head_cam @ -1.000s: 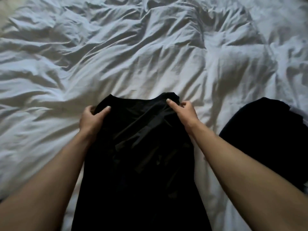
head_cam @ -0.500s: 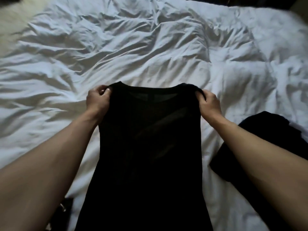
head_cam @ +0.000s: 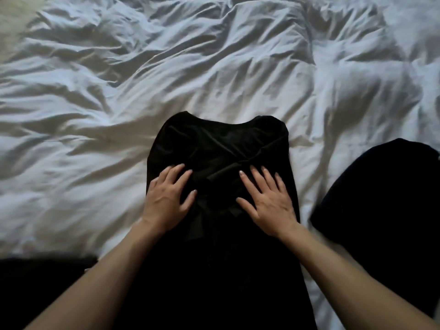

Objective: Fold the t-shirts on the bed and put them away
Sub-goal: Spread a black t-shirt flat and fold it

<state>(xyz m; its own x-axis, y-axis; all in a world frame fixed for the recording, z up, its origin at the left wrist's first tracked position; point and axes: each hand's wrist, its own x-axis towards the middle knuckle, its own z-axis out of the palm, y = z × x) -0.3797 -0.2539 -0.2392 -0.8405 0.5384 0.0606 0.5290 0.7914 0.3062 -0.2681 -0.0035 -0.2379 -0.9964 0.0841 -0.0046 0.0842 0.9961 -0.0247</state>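
- Both hands — left hand (head_cam: 166,198), right hand (head_cam: 267,201) — lie flat, fingers spread, pressing the black t-shirt (head_cam: 221,144) on the bed (head_cam: 95,91), near edge, centre.
- Soft, light, floppy stuff — I'd pinch it at the far shoulder corners.

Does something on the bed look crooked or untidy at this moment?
Yes. The black t-shirt under both hands is not flat: diagonal creases and a folded flap bunch between the left hand and the right hand. A second dark garment lies in a heap at the right, on the rumpled white duvet.
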